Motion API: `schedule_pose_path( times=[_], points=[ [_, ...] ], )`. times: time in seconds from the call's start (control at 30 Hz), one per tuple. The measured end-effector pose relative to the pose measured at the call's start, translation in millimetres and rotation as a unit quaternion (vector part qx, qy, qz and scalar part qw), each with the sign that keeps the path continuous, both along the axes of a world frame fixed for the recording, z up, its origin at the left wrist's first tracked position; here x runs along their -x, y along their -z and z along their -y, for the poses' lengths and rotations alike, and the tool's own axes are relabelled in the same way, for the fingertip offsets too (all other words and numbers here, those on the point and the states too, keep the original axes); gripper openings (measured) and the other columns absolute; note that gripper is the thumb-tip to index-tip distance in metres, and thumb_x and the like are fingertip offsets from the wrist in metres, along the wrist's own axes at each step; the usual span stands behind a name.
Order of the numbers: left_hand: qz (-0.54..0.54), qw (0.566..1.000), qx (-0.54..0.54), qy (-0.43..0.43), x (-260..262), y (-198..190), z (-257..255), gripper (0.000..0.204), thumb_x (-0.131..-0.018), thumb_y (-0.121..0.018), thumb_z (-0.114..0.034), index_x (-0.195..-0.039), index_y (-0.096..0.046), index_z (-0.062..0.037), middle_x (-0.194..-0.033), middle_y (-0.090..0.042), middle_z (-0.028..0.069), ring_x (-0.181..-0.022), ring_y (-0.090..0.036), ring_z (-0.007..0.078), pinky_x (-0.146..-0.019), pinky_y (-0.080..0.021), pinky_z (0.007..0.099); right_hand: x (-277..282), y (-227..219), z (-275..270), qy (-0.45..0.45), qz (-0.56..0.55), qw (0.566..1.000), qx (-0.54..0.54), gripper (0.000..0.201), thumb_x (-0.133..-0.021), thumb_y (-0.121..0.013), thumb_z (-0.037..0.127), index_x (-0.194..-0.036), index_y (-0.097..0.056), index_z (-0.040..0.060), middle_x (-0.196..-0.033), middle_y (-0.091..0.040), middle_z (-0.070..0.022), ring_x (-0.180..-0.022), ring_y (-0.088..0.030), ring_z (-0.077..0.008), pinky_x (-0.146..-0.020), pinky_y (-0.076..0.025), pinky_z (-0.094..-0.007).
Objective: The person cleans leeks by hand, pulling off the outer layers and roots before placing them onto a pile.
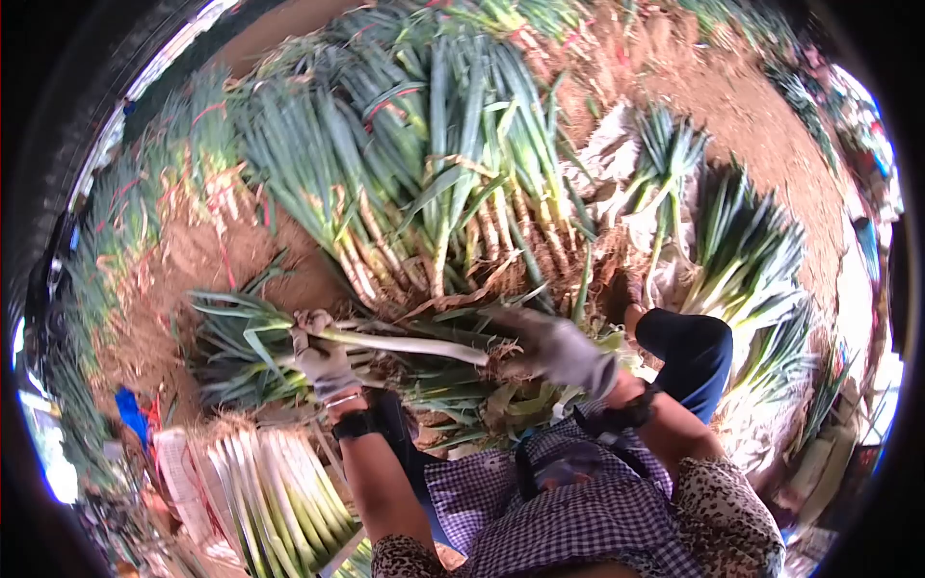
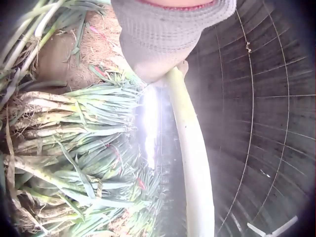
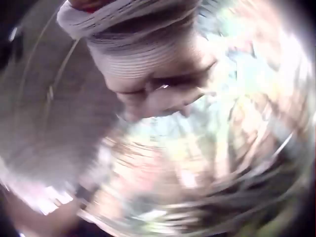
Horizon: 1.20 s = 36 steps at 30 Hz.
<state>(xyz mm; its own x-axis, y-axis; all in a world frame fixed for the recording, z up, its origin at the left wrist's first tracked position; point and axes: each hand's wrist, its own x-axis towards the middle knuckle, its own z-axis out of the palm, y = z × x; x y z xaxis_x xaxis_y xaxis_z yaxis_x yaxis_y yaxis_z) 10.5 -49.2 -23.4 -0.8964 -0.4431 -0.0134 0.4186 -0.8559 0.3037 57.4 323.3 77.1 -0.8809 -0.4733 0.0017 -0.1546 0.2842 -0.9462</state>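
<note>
My left hand (image 1: 326, 358), in a pale glove, grips a leek (image 1: 409, 344) where its white stalk meets the green leaves. That stalk lies roughly level in the head view, roots pointing toward my right hand. In the left wrist view the same stalk (image 2: 195, 153) runs down from the gloved fingers. My right hand (image 1: 568, 354), also gloved, is motion-blurred just beyond the root end. Its fingers (image 3: 155, 103) look bent in the right wrist view, but I cannot tell whether they hold anything. Loose leeks with green leaves (image 1: 236, 352) lie under and beside my left hand.
Large heaps of unpeeled leeks (image 1: 462, 164) spread ahead of me on bare soil (image 1: 752, 106). Cleaned white leeks (image 1: 279, 496) stand packed at lower left. More green bundles (image 1: 742, 241) lie at right, near my bent knee (image 1: 689, 352). A blue scrap (image 1: 132, 412) is at far left.
</note>
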Motion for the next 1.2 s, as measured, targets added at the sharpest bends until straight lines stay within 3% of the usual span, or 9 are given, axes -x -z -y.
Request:
schedule_pose_path(
  times=[0.17,0.27,0.37,0.43,0.63,0.83,0.97,1.07,1.2],
  points=[
    [0.103,0.986,0.101,0.079,5.3,-41.4,-48.0,0.017,-0.095,-0.056,-0.031,-0.094,-0.05,-0.015,-0.082,-0.046,-0.0023,-0.07,-0.042,0.0132,-0.065,-0.038,0.0306,-5.7,49.3,-46.1,-0.047,0.176,0.946,-0.269,0.042,-0.088,-0.064,0.032,-0.125,-0.058,0.0136,-0.108,-0.068,-0.0146,-0.104,-0.065,-0.0265,-0.082,-0.054,-0.0346],
    [0.09,0.989,0.111,0.048,31.6,-51.4,-89.4,0.016,-0.095,-0.057,-0.019,-0.101,-0.05,-0.0055,-0.083,-0.048,0.0007,-0.07,-0.041,0.014,-0.062,-0.038,0.0273,-29.0,120.7,-83.8,0.08,0.293,0.936,0.179,0.058,-0.086,-0.071,0.025,-0.137,-0.046,0.0148,-0.118,-0.065,-0.0133,-0.109,-0.064,-0.0239,-0.087,-0.053,-0.0345],
    [0.117,0.963,0.241,0.037,56.6,-105.0,-212.5,0.021,-0.098,-0.054,-0.02,-0.109,-0.05,-0.0025,-0.088,-0.05,0.0037,-0.077,-0.044,0.0147,-0.07,-0.042,0.0316,-33.1,75.0,-76.8,0.091,0.042,0.994,-0.04,0.041,-0.089,-0.067,0.025,-0.124,-0.054,0.0063,-0.104,-0.068,-0.0126,-0.095,-0.066,-0.0184,-0.08,-0.054,-0.0321],
    [0.068,0.928,0.349,0.109,60.3,-140.6,-293.0,0.034,-0.099,-0.052,-0.021,-0.126,-0.047,-0.0017,-0.107,-0.059,0.0092,-0.097,-0.055,0.0192,-0.087,-0.047,0.0359,-26.0,76.2,-87.0,0.152,0.271,0.949,0.054,0.029,-0.092,-0.064,0.026,-0.111,-0.06,0.0045,-0.084,-0.066,-0.0087,-0.077,-0.065,-0.0157,-0.069,-0.053,-0.0311],
    [0.062,0.801,0.539,0.253,69.9,-103.3,-387.5,0.053,-0.094,-0.057,-0.008,-0.143,-0.039,-0.0032,-0.14,-0.049,0.0136,-0.121,-0.053,0.0229,-0.1,-0.043,0.0329,45.5,109.9,-173.0,0.413,0.212,0.805,0.369,0.015,-0.099,-0.053,0.02,-0.096,-0.055,0.0055,-0.07,-0.057,-0.0009,-0.066,-0.059,-0.0105,-0.053,-0.046,-0.0238],
    [0.238,0.77,0.488,0.335,57.0,-13.0,-342.0,0.014,-0.093,-0.059,-0.002,-0.106,-0.062,0.0015,-0.097,-0.06,0.0008,-0.088,-0.057,0.0092,-0.085,-0.05,0.0261,124.7,307.9,-347.1,0.699,0.13,0.7,0.069,0.024,-0.097,-0.052,0.028,-0.102,-0.063,0.0074,-0.082,-0.065,-0.0103,-0.07,-0.062,-0.0242,-0.06,-0.049,-0.0353],
    [0.349,0.703,0.521,0.336,55.1,19.9,-289.8,0.016,-0.094,-0.057,-0.002,-0.109,-0.061,0.0019,-0.103,-0.064,0.0051,-0.09,-0.061,0.0117,-0.084,-0.052,0.026,119.3,413.7,-443.1,0.322,0.07,0.746,-0.578,0.029,-0.09,-0.058,0.031,-0.097,-0.069,0.0041,-0.086,-0.069,-0.0189,-0.08,-0.067,-0.0317,-0.068,-0.051,-0.0413],
    [0.361,0.7,0.523,0.326,58.2,36.5,-257.9,0.018,-0.095,-0.057,-0.007,-0.111,-0.061,0.0006,-0.099,-0.066,0.0076,-0.09,-0.065,0.0146,-0.085,-0.054,0.0287,152.8,390.2,-436.3,0.517,0.253,0.722,-0.385,0.034,-0.083,-0.062,0.028,-0.106,-0.067,0.0025,-0.093,-0.069,-0.023,-0.091,-0.067,-0.0383,-0.079,-0.053,-0.0464],
    [0.398,0.697,0.497,0.33,61.0,54.7,-239.9,0.017,-0.095,-0.056,-0.006,-0.11,-0.061,0.0011,-0.098,-0.066,0.0075,-0.089,-0.065,0.015,-0.086,-0.054,0.0287,209.4,318.8,-348.1,0.527,0.091,0.731,-0.423,0.036,-0.086,-0.058,0.026,-0.117,-0.062,0.0076,-0.093,-0.067,-0.0223,-0.086,-0.068,-0.0357,-0.076,-0.054,-0.0444]
  ],
)
